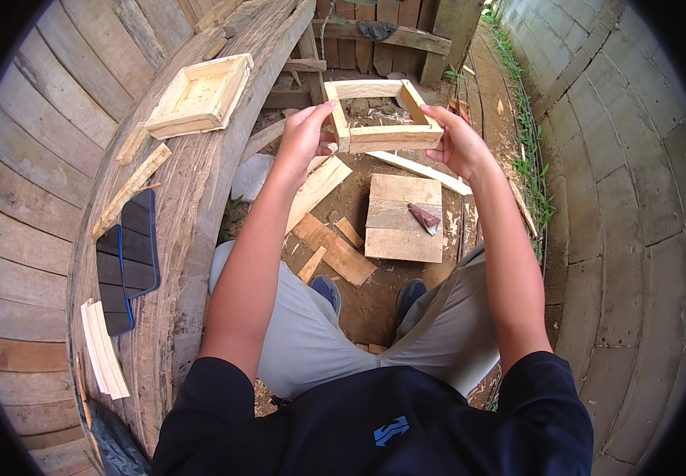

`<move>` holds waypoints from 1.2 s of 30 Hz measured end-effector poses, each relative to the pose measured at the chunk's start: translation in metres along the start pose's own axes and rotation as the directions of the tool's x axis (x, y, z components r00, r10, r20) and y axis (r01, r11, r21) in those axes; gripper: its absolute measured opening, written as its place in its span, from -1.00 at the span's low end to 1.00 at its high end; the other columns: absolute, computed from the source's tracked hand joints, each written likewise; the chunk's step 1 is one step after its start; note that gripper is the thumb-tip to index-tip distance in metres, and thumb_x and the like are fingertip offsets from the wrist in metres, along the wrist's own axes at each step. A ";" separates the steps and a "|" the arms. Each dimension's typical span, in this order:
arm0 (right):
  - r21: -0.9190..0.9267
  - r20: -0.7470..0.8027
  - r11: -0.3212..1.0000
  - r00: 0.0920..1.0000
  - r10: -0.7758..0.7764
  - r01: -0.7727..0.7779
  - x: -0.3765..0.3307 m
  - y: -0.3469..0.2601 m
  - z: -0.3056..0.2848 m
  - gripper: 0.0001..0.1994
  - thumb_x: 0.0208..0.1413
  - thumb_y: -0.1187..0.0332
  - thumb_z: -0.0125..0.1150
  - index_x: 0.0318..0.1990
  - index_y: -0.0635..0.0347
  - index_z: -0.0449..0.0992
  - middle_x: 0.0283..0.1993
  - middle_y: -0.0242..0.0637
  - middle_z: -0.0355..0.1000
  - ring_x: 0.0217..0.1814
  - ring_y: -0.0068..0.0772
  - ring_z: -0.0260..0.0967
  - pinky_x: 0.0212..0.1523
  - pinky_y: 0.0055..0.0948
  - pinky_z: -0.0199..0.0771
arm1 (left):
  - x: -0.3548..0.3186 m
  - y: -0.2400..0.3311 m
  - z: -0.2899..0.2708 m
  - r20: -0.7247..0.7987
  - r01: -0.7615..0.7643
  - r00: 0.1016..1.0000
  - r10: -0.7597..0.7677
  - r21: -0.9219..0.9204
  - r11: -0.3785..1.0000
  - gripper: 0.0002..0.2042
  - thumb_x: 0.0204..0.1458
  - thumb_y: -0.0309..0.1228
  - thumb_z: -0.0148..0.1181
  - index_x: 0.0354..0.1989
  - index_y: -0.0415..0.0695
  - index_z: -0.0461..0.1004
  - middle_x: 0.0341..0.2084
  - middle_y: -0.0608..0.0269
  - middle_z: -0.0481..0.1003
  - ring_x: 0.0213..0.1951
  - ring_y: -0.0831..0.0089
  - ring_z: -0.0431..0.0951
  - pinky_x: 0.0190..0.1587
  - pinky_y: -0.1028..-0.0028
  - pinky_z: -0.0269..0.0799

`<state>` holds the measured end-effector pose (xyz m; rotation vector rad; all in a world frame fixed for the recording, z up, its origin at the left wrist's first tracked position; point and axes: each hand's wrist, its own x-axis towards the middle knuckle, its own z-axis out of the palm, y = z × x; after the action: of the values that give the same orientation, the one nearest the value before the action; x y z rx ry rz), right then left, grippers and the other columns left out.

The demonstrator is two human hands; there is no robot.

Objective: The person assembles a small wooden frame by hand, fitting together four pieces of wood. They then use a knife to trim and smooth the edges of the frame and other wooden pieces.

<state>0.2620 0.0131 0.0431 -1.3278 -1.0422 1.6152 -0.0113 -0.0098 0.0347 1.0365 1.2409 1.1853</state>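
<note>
A square open wooden frame (383, 136) of pale slats is held up in front of me over the dirt ground. My left hand (305, 139) grips its left corner. Its right side is gripped by my right hand (458, 143). Through the frame I see bare earth. Below it on the ground lies a square wooden board (394, 230) with a small dark red folded piece (424, 217) on it.
A large round wooden spool top (176, 206) on my left carries a finished wooden tray (200, 95), a slat (130, 190), two dark phones (127, 266) and thin strips (103, 357). Offcuts (335, 250) lie on the ground. A concrete wall (620, 159) stands right.
</note>
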 end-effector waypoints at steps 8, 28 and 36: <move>-0.006 0.004 1.000 1.000 -0.005 0.005 -0.002 -0.001 0.000 -0.60 0.19 -0.02 0.30 -0.05 0.10 0.51 -0.33 -0.45 0.54 -0.37 -0.64 0.48 -0.31 -0.61 0.54 | 0.000 -0.001 0.001 -0.002 0.002 1.000 -0.002 0.002 1.000 -0.62 0.24 -0.08 0.17 -0.05 -0.16 0.59 -0.28 0.36 0.59 -0.39 0.56 0.54 -0.39 0.54 0.40; -0.057 0.004 0.998 1.000 -0.022 0.022 -0.010 -0.007 0.006 -0.58 0.26 -0.02 0.19 0.16 -0.04 0.48 -0.11 -0.38 0.67 -0.27 -0.71 0.52 -0.38 -0.68 0.43 | 0.001 -0.004 0.004 0.032 -0.012 0.999 0.013 -0.021 1.000 -0.57 0.29 -0.07 0.12 0.03 -0.24 0.47 -0.25 0.20 0.56 -0.34 0.46 0.60 -0.37 0.41 0.56; -0.080 0.030 0.996 0.999 -0.045 0.047 -0.010 -0.007 0.009 -0.60 0.30 0.00 0.15 0.12 0.04 0.46 -0.12 -0.38 0.67 -0.22 -0.72 0.49 -0.29 -0.66 0.40 | -0.001 -0.004 0.003 0.031 -0.024 0.999 0.026 -0.083 0.996 -0.58 0.28 -0.10 0.17 -0.01 -0.29 0.47 -0.34 0.17 0.61 -0.48 0.46 0.64 -0.47 0.46 0.55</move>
<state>0.2550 0.0052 0.0540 -1.3271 -1.1576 1.5763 -0.0080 -0.0115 0.0308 1.0085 1.1476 1.2248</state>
